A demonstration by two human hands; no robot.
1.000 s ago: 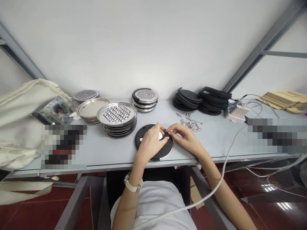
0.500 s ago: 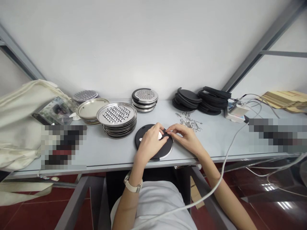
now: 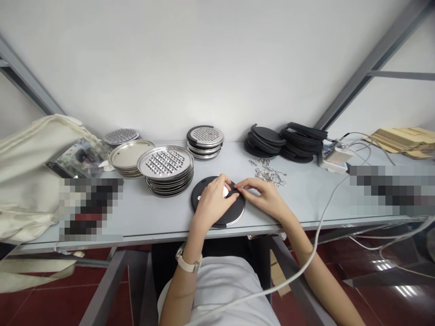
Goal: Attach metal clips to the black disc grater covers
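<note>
A round black disc [image 3: 234, 212] lies flat at the table's front edge, with a silvery metal rim showing along its lower right and white spots on top. My left hand [image 3: 214, 199], with a watch [image 3: 188, 262] on the wrist, rests over it, its fingers curled and closed on the disc's upper part. At the upper right rim, my right hand [image 3: 260, 194] pinches the edge with thumb and forefinger. What lies right under the fingertips is hidden. Small metal clips and rings [image 3: 267, 172] lie loose behind my right hand.
A stack of metal grater discs [image 3: 166, 163] stands left of the disc, plain metal lids [image 3: 131, 156] beyond it. Further graters [image 3: 205, 138] and black covers [image 3: 265, 140] line the wall. A white cable [image 3: 319, 226] crosses my right arm. Wooden pieces [image 3: 401, 140] lie far right.
Both hands keep almost the same place on the black disc, with only slight finger movement at its upper right edge. The view has shifted a little.
</note>
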